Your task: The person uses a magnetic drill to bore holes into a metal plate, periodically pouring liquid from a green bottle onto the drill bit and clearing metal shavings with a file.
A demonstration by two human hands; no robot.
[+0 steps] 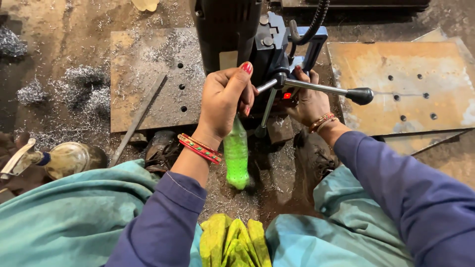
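Grimy workshop floor (64,34), strewn with metal shavings (84,86), lies under us as our left hand (225,101) clamps the neck of a green plastic bottle (236,155), tipped just in front of the black drill machine (247,39). Our right hand (308,99) grips that machine's feed handle (321,89). Drilled steel plates (153,79) flank the machine; an oil can (67,159) sits well left.

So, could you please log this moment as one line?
left hand: holds green bottle | right hand: on drill handle | steel plate: drilled
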